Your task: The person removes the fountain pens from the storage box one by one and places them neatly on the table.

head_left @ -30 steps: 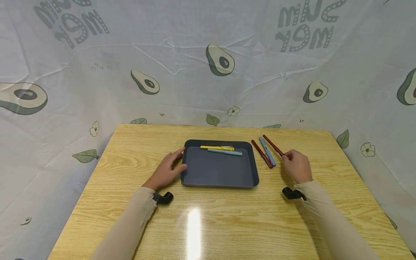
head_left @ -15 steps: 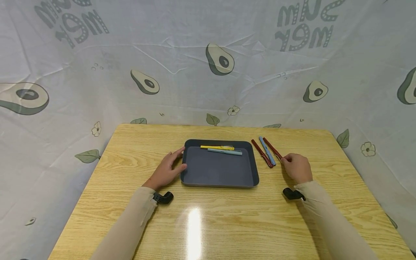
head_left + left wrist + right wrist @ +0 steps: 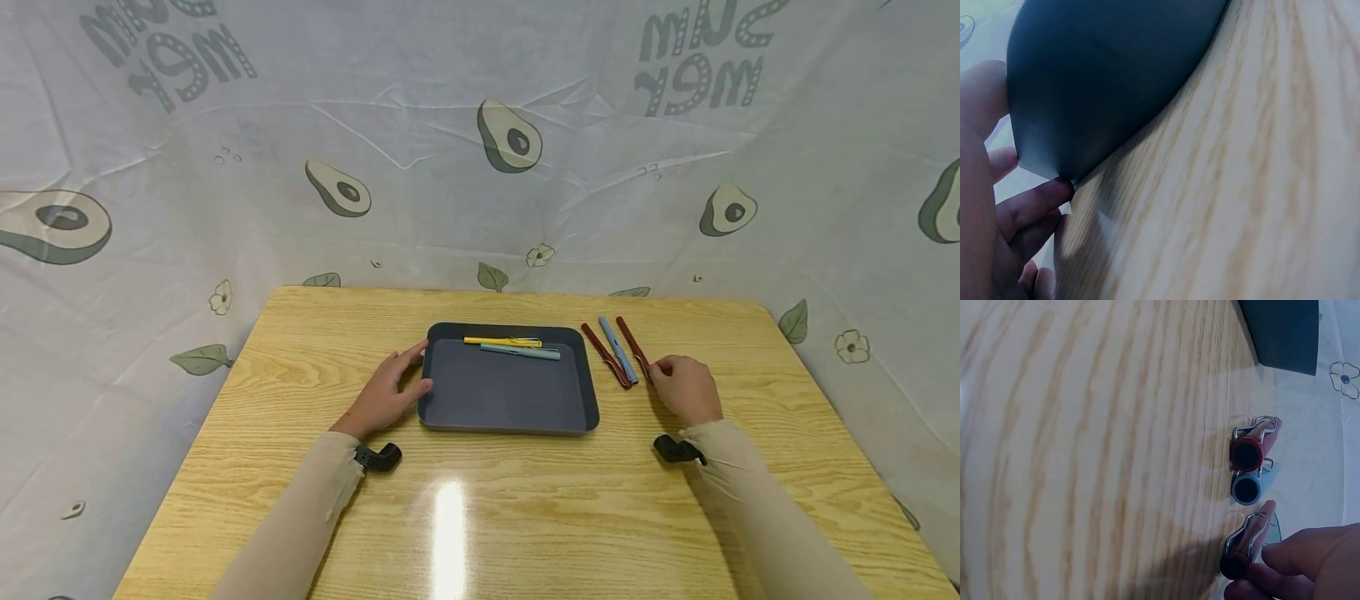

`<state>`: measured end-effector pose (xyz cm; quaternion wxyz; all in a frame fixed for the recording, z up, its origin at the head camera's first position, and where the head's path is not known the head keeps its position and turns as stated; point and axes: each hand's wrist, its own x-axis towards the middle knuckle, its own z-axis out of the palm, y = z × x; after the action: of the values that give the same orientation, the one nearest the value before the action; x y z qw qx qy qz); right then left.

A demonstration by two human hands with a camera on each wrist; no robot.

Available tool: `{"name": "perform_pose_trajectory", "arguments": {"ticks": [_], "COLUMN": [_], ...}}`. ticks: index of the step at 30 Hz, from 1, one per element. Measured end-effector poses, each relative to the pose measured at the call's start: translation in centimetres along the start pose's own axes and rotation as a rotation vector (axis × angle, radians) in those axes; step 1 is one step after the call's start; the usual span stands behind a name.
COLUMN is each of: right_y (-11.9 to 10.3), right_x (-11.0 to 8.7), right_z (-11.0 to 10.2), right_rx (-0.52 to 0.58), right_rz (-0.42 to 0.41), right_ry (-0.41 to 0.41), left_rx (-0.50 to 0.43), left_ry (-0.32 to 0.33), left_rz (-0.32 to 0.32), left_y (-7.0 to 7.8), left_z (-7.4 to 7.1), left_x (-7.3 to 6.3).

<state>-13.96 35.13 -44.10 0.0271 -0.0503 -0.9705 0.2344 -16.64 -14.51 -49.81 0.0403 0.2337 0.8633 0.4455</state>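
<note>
In the head view a dark grey tray [image 3: 510,400] lies on the table, with a yellow pen [image 3: 502,342] and a pale blue pen [image 3: 521,352] inside it along its far side. My left hand [image 3: 384,392] rests at the tray's left side, fingers spread and touching its wall, as the left wrist view also shows. My right hand [image 3: 684,387] pinches the clip end of a dark red pen [image 3: 632,341] lying on the table. Beside that pen are a light blue pen [image 3: 617,347] and another red pen [image 3: 603,354], their clip ends close together in the right wrist view.
The wooden table [image 3: 570,508] extends around the tray, with a bright reflection near its front. A pale printed cloth [image 3: 420,225] hangs behind the table. Each wrist wears a black camera strap.
The red pen in my right hand has come down beside the blue pen, and its far end has swung slightly right, away from it. My left hand stays at the tray.
</note>
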Motion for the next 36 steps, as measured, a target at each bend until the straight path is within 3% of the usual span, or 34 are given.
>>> {"name": "perform_pose_trajectory", "arguments": {"ticks": [13, 36], "right_y": [-1.0, -4.3], "right_x": [-0.8, -1.1], "right_z": [-0.3, 0.3], "right_rx": [0.008, 0.039], "right_rz": [-0.091, -0.232], "right_ry": [0.083, 0.130], "left_rx": [0.014, 0.021], "left_ry": [0.005, 0.021], "left_rz": [-0.005, 0.008], "left_y": [0.0, 0.1], "left_z": [0.4, 0.7], "left_x": [-0.2, -0.2]}}
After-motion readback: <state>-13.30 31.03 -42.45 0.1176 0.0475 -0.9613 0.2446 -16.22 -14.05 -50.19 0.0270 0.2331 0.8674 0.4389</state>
